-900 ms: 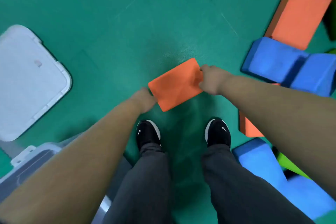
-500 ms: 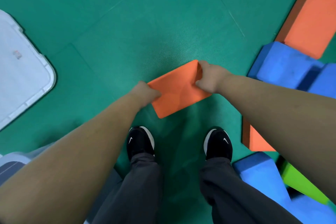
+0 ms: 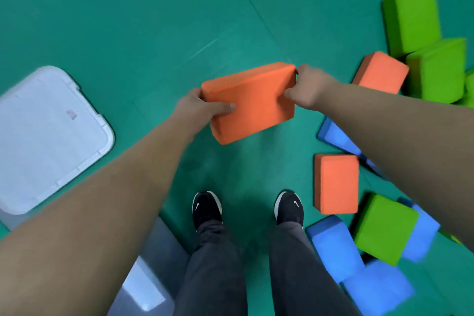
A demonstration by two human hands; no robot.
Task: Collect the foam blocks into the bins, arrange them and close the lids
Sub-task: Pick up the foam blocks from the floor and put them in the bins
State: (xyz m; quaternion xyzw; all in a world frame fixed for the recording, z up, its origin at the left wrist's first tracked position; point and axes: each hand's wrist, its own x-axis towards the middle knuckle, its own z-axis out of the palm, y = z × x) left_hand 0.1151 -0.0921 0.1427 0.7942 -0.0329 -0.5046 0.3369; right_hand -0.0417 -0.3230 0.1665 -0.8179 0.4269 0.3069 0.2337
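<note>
An orange foam block (image 3: 252,101) is held off the green floor in front of me, between both hands. My left hand (image 3: 197,109) grips its left end, thumb on top. My right hand (image 3: 309,87) grips its right end. More foam blocks lie at the right: an orange one (image 3: 336,183), another orange one (image 3: 382,72), green ones (image 3: 413,16) (image 3: 384,228) and blue ones (image 3: 333,246). A white bin lid (image 3: 48,133) lies on the floor at the left. A grey bin (image 3: 151,272) shows partly at the bottom left, behind my left arm.
My two feet in black shoes (image 3: 206,209) stand on the green mat floor (image 3: 154,20) just below the held block. The block pile crowds the right side. Open floor stretches ahead and to the upper left.
Both hands have lifted the orange block off the floor and closer to me. The view has pulled back, so more blocks show at the right.
</note>
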